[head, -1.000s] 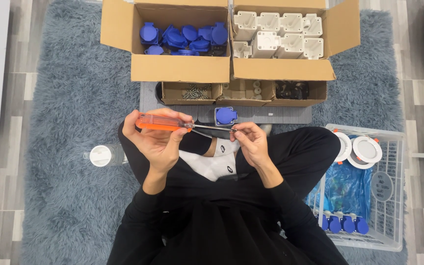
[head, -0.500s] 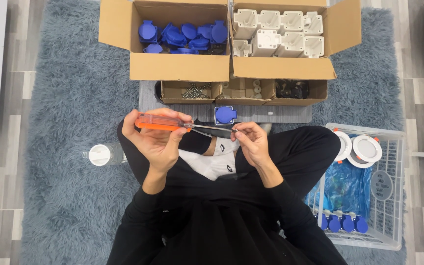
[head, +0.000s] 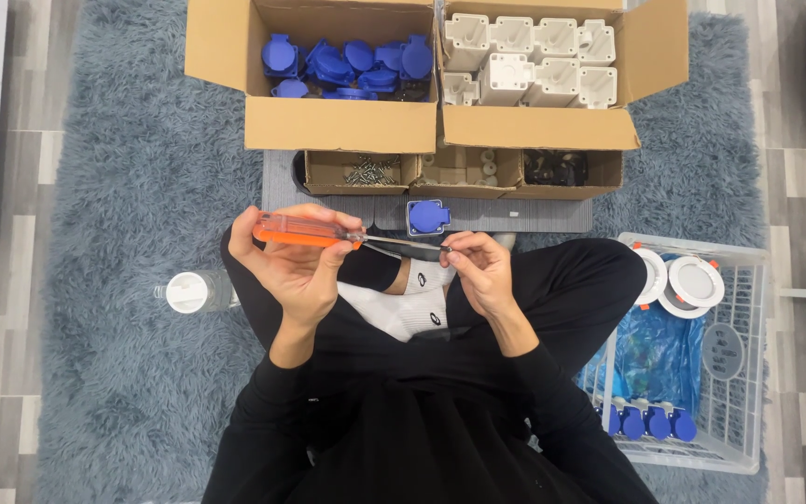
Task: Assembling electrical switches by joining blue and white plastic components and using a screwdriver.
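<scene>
From the head camera, your left hand [head: 296, 266] is clenched around the orange handle of the screwdriver [head: 308, 231], held level above your lap, while your right hand [head: 479, 271] pinches its metal tip. One blue socket cover [head: 427, 217] lies untouched on the grey board [head: 552, 215] ahead. Several assembled blue pieces [head: 646, 422] already sit in the white basket [head: 748, 355], and both cardboard boxes [head: 338, 126] remain well stocked with parts.

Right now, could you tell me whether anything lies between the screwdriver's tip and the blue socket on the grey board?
Nothing visible does: the screwdriver tip sits at the right hand, with bare board up to the blue socket.
</scene>
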